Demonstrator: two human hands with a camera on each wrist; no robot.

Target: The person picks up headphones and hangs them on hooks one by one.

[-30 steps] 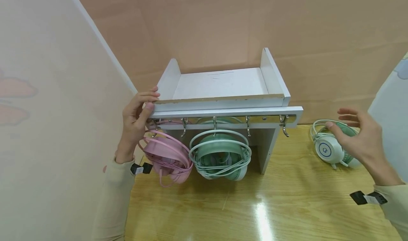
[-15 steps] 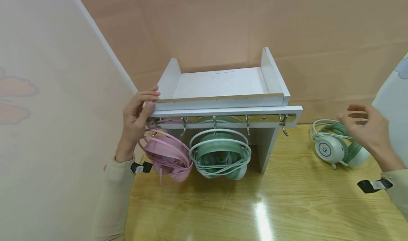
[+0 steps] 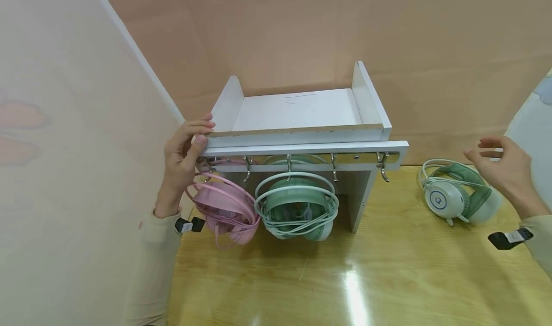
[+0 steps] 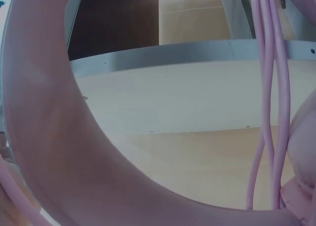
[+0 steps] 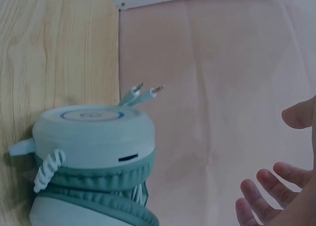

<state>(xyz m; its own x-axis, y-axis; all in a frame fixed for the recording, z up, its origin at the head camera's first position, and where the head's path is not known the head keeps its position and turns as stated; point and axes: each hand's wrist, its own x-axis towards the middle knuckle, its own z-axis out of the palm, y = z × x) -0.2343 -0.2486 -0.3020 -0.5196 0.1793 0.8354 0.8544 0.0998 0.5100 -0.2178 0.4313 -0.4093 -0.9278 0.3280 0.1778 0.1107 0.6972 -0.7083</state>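
My left hand (image 3: 181,156) grips the left end of a white shelf (image 3: 302,139), fingers over its top edge and thumb at the front rail. Under that hand, pink headphones (image 3: 226,211) hang from the leftmost metal hook. Green-and-white headphones (image 3: 297,206) with a looped cable hang from the middle hook. On the wooden surface at the right lies another green-and-white pair (image 3: 448,199). My right hand (image 3: 504,172) is above its right side, fingers loosely bent and holding nothing. The right wrist view shows that pair's ear cup (image 5: 94,137) apart from the fingers (image 5: 261,199).
More hooks (image 3: 334,168) line the front rail, the rightmost (image 3: 384,168) with nothing on it. A pale wall panel (image 3: 86,172) stands close on the left, and brown paper (image 3: 431,76) covers the back. The wooden surface (image 3: 388,278) extends in front.
My right hand has shifted right over the headphones on the surface, uncovering more of their band and far ear cup. The left hand keeps its hold on the shelf.
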